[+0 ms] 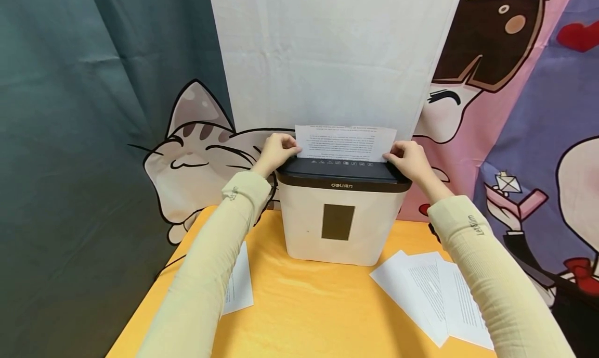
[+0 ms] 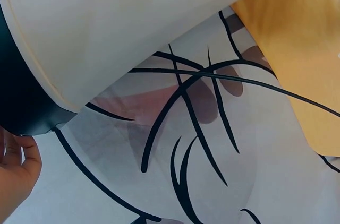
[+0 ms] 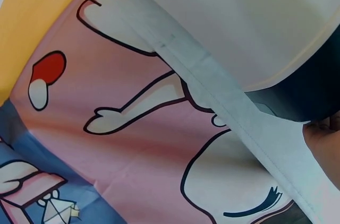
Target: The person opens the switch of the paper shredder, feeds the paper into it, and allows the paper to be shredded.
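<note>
Atop one shredder (image 1: 343, 222), two hands (image 1: 277, 151) (image 1: 406, 157) pinch one sheet (image 1: 346, 142).

A yellow table (image 1: 304, 311) carries a white shredder (image 1: 299, 228), a left-hand sheet (image 1: 242, 285) and overlapping printed sheets (image 1: 423, 285) at right.

From my distant seat I see a printed cloth backdrop (image 1: 262, 87) rising behind everything: a creased dark teal stretch (image 1: 70, 113) on the left, a broad whitish panel (image 1: 337, 51) in the middle, then a pink area (image 1: 486, 118) and a purple area (image 1: 533, 139) on the right. I notice a smiling cartoon cat (image 1: 187, 165), a red heart (image 1: 579, 36), and below, a yellow table (image 1: 299, 306) with soft shadows.
</note>
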`<state>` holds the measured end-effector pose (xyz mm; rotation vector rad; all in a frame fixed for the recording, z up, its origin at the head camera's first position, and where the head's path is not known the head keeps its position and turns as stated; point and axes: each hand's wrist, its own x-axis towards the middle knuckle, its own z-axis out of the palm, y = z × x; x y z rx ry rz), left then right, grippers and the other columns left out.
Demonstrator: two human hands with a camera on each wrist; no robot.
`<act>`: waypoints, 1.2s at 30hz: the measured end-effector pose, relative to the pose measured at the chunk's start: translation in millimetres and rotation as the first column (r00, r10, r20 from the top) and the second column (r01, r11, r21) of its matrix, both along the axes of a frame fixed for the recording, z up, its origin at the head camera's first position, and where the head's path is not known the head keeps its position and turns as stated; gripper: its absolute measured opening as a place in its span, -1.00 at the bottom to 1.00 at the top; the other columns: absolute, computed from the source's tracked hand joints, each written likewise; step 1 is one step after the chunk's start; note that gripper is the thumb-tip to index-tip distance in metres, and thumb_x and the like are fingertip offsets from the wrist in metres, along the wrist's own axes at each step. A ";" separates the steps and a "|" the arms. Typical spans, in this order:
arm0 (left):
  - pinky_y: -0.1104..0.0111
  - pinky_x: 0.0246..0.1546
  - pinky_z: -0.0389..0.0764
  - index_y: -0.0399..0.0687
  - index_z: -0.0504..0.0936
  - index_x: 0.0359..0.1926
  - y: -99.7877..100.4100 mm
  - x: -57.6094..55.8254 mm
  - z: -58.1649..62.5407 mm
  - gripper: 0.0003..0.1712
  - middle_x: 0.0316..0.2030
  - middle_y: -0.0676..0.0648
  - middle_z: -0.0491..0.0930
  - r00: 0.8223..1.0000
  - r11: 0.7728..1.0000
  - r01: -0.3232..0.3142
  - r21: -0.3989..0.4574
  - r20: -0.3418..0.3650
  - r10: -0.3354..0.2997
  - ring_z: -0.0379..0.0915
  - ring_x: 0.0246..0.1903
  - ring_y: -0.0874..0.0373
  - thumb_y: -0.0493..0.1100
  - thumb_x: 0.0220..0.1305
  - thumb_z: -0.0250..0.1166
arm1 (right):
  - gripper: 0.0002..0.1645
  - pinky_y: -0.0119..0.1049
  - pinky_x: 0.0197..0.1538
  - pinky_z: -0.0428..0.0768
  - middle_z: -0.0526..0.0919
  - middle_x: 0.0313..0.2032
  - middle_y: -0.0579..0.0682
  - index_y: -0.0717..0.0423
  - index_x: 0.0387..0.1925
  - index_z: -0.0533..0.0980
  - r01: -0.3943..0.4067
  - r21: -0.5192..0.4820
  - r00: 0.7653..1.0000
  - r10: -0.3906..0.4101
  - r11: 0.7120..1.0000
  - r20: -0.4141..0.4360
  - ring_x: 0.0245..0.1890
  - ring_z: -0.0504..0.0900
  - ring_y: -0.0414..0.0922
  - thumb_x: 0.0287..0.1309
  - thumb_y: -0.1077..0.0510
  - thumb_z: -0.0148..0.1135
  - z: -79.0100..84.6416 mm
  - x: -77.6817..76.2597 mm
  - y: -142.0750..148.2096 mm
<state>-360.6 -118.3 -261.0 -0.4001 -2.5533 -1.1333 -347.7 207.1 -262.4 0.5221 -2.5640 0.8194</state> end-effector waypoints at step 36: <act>0.33 -0.19 0.48 -0.27 0.66 -0.25 9.5 4.8 7.1 -0.81 -0.28 -0.22 0.66 1.000 1.000 0.025 0.014 -0.017 -0.024 0.52 -0.28 0.02 -0.19 0.22 0.29 | -0.83 -0.49 -0.40 0.29 0.56 -0.52 0.21 0.34 -0.39 0.55 -0.002 -0.085 1.000 0.002 0.996 0.003 -0.59 0.30 -0.40 0.15 0.24 0.25 -0.5 1.2 -3.0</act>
